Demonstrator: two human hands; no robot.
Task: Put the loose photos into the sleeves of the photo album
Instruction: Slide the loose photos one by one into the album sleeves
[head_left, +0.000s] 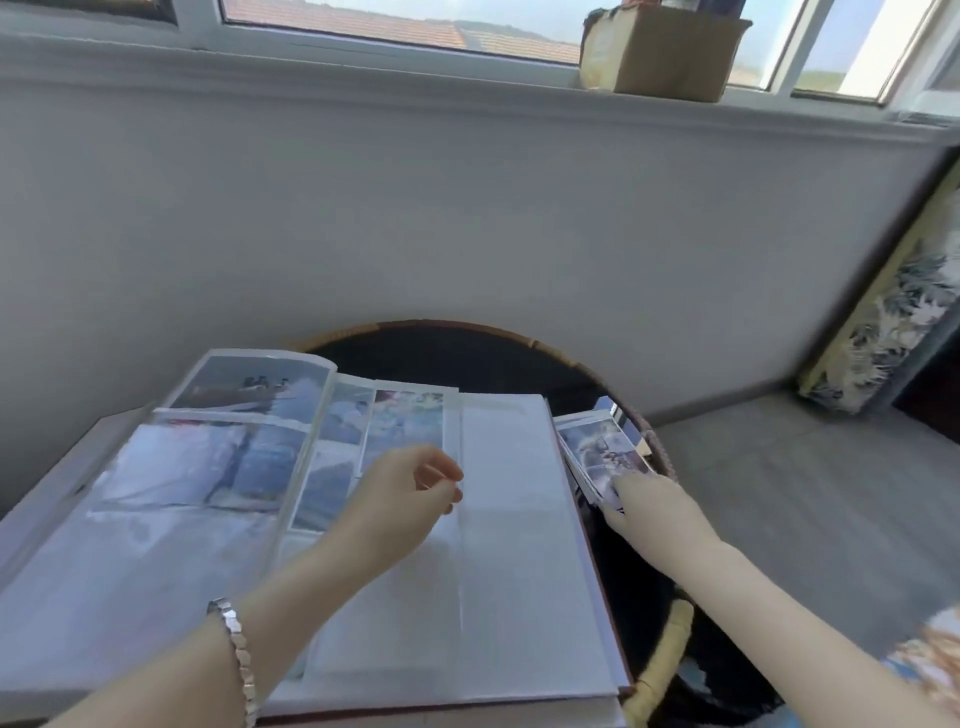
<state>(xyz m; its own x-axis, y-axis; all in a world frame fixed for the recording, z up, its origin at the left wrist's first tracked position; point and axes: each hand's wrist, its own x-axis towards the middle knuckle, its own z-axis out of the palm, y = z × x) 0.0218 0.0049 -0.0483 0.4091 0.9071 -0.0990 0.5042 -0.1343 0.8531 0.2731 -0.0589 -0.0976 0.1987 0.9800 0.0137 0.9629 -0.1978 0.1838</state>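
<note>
Photo album (524, 545) lies open on the round dark counter (467, 348), rattan-rimmed. Left page sleeves hold photos; right page mostly blank. My left hand (400, 499) hovers over the right page, thumb and fingertips pinched on the edge of a clear sleeve (452, 561) there. My right hand (654, 506) rests at the album's right edge, grip closed on the stack of loose photos (602, 452), which fans out toward the wall. Bracelet (236, 649) on left wrist.
</note>
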